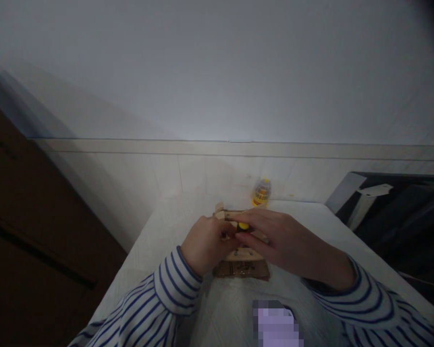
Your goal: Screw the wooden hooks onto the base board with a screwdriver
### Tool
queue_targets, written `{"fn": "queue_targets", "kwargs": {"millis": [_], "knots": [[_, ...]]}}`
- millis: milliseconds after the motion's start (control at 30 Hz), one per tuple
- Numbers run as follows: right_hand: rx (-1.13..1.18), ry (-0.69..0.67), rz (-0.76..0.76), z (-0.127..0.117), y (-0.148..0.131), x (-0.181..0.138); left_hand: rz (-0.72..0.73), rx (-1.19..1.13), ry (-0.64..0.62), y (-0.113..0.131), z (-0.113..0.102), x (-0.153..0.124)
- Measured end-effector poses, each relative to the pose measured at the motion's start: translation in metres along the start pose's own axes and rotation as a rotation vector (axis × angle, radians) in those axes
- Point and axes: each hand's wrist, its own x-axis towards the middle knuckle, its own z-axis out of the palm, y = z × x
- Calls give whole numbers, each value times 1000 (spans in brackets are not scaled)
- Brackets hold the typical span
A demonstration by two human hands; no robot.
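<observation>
My left hand (211, 238) is closed, its fingertips pinched beside a small yellow-and-black handle (243, 226). From the other side, my right hand (271, 236) grips this handle between thumb and fingers. The handle looks like a stubby screwdriver seen from above; its lower end is hidden. Beneath both hands lies a light wooden piece (256, 254) with small dark dots along its near edge. It rests on a brown cardboard piece (242, 271) with dark handwriting. Whether my left fingers also hold something small is hidden.
A yellow-labelled bottle (261, 193) stands at the back of the white-covered table (155, 250), near the wall. A pixelated lilac object (278, 325) lies at the front edge. Dark brown furniture (39, 241) is on the left; a white bracket (371, 197) and dark items are on the right.
</observation>
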Motion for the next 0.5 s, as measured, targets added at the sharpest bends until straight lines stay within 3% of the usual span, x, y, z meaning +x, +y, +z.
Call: {"fn": "queue_targets", "kwargs": {"millis": [500], "knots": [[-39, -12, 6, 0, 2, 1, 34, -49, -32, -3, 2, 1]]}}
